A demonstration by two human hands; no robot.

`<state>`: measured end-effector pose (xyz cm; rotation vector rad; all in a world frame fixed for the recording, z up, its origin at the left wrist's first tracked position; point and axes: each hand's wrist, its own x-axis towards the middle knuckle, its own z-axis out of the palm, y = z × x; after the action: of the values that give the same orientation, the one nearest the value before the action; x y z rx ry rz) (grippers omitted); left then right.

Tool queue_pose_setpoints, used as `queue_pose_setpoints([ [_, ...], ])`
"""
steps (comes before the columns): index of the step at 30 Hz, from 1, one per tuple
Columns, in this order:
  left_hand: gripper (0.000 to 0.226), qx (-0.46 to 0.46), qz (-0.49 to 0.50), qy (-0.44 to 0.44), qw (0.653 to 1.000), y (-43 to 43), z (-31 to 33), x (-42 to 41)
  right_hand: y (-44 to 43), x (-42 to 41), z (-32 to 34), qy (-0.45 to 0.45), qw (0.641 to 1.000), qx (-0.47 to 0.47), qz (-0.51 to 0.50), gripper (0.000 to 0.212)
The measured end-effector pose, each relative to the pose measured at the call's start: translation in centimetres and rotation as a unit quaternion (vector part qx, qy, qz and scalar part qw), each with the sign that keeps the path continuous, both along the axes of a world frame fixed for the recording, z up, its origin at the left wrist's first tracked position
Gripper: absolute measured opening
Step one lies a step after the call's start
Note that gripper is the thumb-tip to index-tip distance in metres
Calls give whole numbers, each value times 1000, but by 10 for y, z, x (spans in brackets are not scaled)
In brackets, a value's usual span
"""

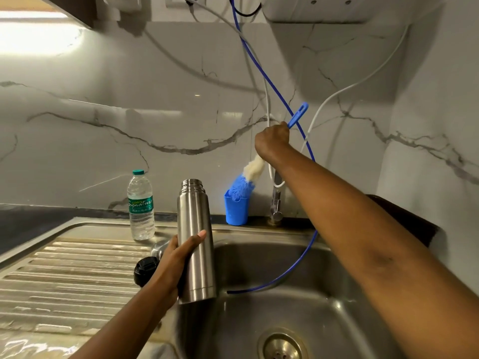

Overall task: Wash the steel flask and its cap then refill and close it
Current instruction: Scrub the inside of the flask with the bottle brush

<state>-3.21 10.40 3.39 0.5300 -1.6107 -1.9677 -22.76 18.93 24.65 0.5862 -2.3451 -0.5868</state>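
My left hand (173,264) grips the steel flask (195,229) upright at the left edge of the sink basin (298,294); the flask's mouth is uncovered. Its black cap (145,269) lies on the draining board just left of my hand, with a steel cup-lid (158,248) partly hidden behind. My right hand (272,139) is closed around the handle of a blue-and-white bottle brush (245,181), held high near the wall. The brush's bristle end dips into a blue holder (236,209) at the back of the sink.
A plastic water bottle (140,206) stands on the draining board (64,275) at the back. A steel tap (276,203) rises behind the basin. A blue tube (298,268) hangs from above into the basin. White hoses run along the marble wall. The drain (281,345) sits at the basin's bottom.
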Motion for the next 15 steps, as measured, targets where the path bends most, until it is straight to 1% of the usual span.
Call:
queue_pose_setpoints([
  [2,74,10,-6,-11,1000,0,-1,-1,6,3,-1,-8,1000,-13,-13,33],
  [3,78,15,-6,-18,1000,0,-1,-1,10,5,-2,-15,999,-22,-20,31],
  [8,90,32,-1,-28,999,-2,-1,-1,31,17,-13,-21,997,-57,-38,20],
  [12,92,53,-9,-40,998,0,1,1,45,24,-32,-30,996,-71,-51,24],
  [15,88,61,-24,-42,997,5,3,4,59,22,-51,-53,990,-125,-17,22],
])
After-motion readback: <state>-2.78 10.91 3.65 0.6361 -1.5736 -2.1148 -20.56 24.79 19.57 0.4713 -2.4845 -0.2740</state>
